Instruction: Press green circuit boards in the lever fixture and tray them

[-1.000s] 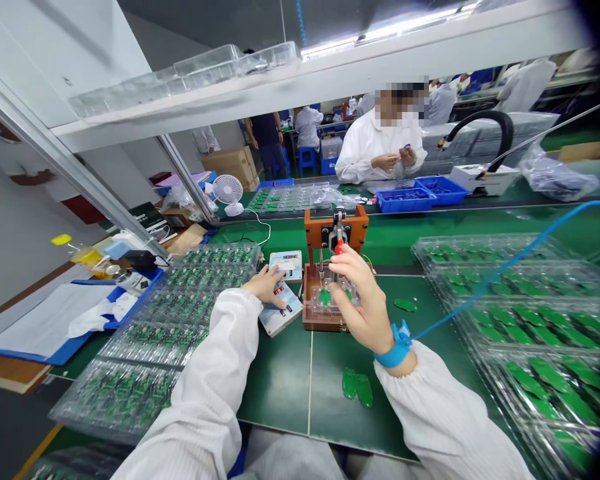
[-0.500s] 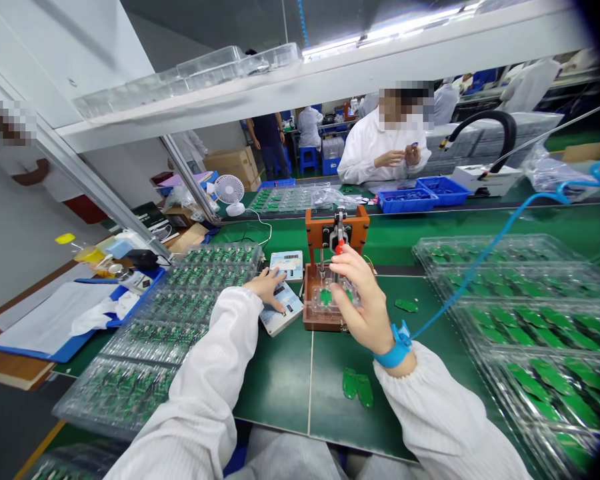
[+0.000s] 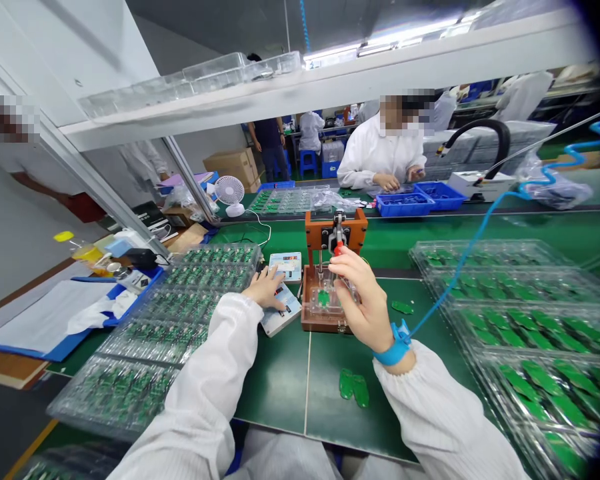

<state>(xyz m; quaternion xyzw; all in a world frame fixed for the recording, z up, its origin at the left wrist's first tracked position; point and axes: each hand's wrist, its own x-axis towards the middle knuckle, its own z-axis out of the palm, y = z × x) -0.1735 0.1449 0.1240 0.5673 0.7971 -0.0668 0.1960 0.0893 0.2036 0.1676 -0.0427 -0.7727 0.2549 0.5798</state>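
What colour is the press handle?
The handle is red where it shows, in the head view.

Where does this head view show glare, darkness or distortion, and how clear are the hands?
Head view: the ceiling light glares near the top; highlights streak the clear trays on the right; black shading fills the right edge; wide-angle distortion seems to stretch the sleeves near the bottom; the left hand and right hand look fairly sharp.
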